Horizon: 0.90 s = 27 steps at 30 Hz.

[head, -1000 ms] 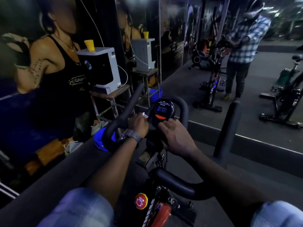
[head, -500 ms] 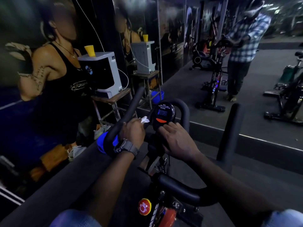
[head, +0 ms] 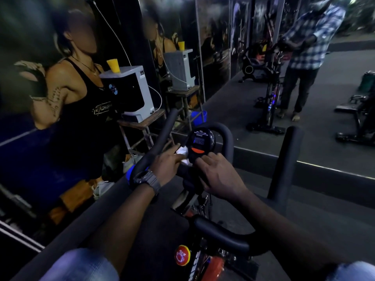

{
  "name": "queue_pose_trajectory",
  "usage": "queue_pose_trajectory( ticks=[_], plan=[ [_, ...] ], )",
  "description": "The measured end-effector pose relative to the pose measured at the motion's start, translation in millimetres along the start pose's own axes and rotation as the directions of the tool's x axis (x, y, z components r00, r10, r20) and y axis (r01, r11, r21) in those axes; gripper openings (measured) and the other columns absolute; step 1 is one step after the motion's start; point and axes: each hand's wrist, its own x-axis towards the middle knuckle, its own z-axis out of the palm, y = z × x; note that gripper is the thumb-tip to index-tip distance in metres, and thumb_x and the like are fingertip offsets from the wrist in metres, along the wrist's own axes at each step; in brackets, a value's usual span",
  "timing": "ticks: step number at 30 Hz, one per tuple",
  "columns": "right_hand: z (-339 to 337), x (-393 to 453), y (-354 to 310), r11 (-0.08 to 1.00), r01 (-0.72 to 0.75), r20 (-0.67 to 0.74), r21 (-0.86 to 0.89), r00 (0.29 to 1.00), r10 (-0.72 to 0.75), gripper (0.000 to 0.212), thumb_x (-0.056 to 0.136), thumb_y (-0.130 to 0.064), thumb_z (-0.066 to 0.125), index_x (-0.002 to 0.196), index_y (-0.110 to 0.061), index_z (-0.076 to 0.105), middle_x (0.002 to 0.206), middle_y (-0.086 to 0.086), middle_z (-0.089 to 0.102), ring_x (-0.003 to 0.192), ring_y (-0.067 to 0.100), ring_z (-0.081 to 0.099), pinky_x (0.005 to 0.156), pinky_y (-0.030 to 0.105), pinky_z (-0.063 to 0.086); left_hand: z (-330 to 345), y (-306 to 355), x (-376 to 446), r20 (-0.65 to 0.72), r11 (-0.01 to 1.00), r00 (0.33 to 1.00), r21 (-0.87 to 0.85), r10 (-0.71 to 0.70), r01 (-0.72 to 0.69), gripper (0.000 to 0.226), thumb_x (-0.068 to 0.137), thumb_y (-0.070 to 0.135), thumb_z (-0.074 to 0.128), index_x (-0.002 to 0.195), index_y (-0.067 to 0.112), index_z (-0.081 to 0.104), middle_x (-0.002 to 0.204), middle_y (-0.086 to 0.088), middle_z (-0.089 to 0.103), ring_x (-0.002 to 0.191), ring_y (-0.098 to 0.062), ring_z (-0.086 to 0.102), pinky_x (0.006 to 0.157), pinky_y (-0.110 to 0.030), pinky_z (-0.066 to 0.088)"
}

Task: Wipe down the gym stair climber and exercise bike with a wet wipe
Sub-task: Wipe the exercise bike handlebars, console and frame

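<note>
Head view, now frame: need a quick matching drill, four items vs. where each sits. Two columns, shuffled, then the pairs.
Things:
1. wet wipe
2. yellow cup
3. red knob
4. wristwatch

Places:
A. on top of the white machine on the stool
B. on the bike frame, low in the picture, below the handlebar
C. on the left arm, just behind the left hand
D. held against the left edge of the bike console

Pairs: 1-D, 2-A, 3-B, 4-C
</note>
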Motion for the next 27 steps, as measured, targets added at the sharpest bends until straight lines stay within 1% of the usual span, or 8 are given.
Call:
queue_pose_trajectory(
  ticks=[4, 6, 8, 11, 14, 18, 21, 27],
  plan=[
    [0.1, 2.8, -2.9, 1.000, -0.008, 0.004, -0.024, 1.000, 0.008, 0.029, 0.086, -0.040, 0.043, 0.090, -0.015, 0.058, 0.082, 0.002, 0.059, 0.075, 0.024, 0.050, 0.065, 0.034, 0.029, 1.1, -15.7, 8.7, -0.106, 0.993, 0.990, -0.069, 0.093, -0.101, 0.028, 0.075, 0.000, 0.072, 0.095, 0.017, 0.078, 0.122, -0.012, 0.066, 0.103, -0.025, 0.067, 0.086, -0.025, 0.051],
    [0.7, 3.5, -3.7, 0.999, -0.005, 0.002, -0.043, 1.000, 0.005, 0.026, 0.084, -0.038, 0.045, 0.090, -0.016, 0.057, 0.082, 0.002, 0.058, 0.076, 0.024, 0.050, 0.065, 0.034, 0.029, 1.6, -13.0, 17.6, -0.186, 0.980, 0.981, -0.181, 0.048, -0.082, 0.024, 0.074, -0.004, 0.072, 0.092, 0.010, 0.078, 0.115, -0.015, 0.065, 0.097, -0.024, 0.064, 0.088, -0.019, 0.042],
    [3.5, 4.2, -3.4, 0.998, -0.003, 0.021, -0.070, 1.000, 0.004, 0.022, 0.081, -0.035, 0.049, 0.091, -0.017, 0.055, 0.083, 0.002, 0.057, 0.077, 0.024, 0.050, 0.066, 0.034, 0.030, 5.3, -7.1, 26.0, -0.209, 0.971, 0.977, -0.223, 0.036, -0.084, 0.014, 0.077, 0.001, 0.066, 0.085, 0.007, 0.076, 0.106, -0.013, 0.063, 0.090, -0.028, 0.062, 0.082, -0.031, 0.049],
    [6.2, 2.1, -1.9, 0.994, 0.005, 0.010, -0.106, 1.000, -0.004, 0.019, 0.079, -0.031, 0.057, 0.093, -0.018, 0.052, 0.084, 0.001, 0.055, 0.077, 0.024, 0.047, 0.065, 0.035, 0.032, 5.9, -8.6, 22.8, -0.162, 0.978, 0.966, -0.023, 0.199, -0.206, 0.026, 0.080, 0.027, 0.054, 0.071, 0.008, 0.070, 0.090, -0.007, 0.060, 0.080, -0.031, 0.054, 0.061, -0.043, 0.049],
    [6.7, 0.9, -2.8, 0.990, 0.003, -0.006, -0.138, 1.000, -0.003, 0.021, 0.077, -0.029, 0.059, 0.093, -0.019, 0.049, 0.084, 0.002, 0.054, 0.077, 0.024, 0.046, 0.065, 0.035, 0.034, -7.5, -26.1, 13.6, -0.188, 0.957, 0.939, 0.052, 0.289, -0.285, 0.032, 0.080, 0.033, 0.052, 0.071, 0.010, 0.074, 0.089, -0.003, 0.061, 0.082, -0.028, 0.051, 0.068, -0.040, 0.047],
    [4.3, 2.3, -5.1, 0.986, 0.002, 0.007, -0.167, 1.000, -0.001, 0.022, 0.076, -0.032, 0.051, 0.094, -0.019, 0.048, 0.085, 0.002, 0.055, 0.078, 0.023, 0.046, 0.065, 0.036, 0.037, -22.5, -34.3, 27.7, -0.184, 0.945, 0.972, -0.262, 0.148, -0.194, 0.026, 0.088, 0.020, 0.055, 0.081, 0.004, 0.074, 0.102, -0.005, 0.063, 0.097, -0.016, 0.049, 0.087, -0.028, 0.040],
    [5.1, 1.9, -5.6, 0.982, -0.008, 0.016, -0.187, 1.000, 0.012, 0.020, 0.076, -0.031, 0.053, 0.091, -0.018, 0.051, 0.085, 0.001, 0.055, 0.079, 0.023, 0.046, 0.066, 0.036, 0.037, -26.5, -20.4, 39.4, -0.212, 0.880, 0.977, -0.469, -0.024, -0.080, 0.010, 0.085, 0.014, 0.066, 0.077, 0.008, 0.069, 0.084, -0.002, 0.063, 0.078, -0.008, 0.055, 0.072, -0.023, 0.041],
    [5.1, 2.3, -7.3, 0.982, -0.023, 0.021, -0.188, 0.999, 0.027, 0.023, 0.076, -0.030, 0.054, 0.094, -0.017, 0.053, 0.087, 0.001, 0.056, 0.080, 0.023, 0.047, 0.067, 0.035, 0.042, -19.7, -11.1, 49.1, -0.111, 0.797, 0.954, -0.581, -0.277, 0.164, 0.032, 0.076, 0.027, 0.078, 0.067, 0.006, 0.055, 0.058, 0.001, 0.051, 0.052, -0.005, 0.045, 0.050, -0.027, 0.036]
  ],
)
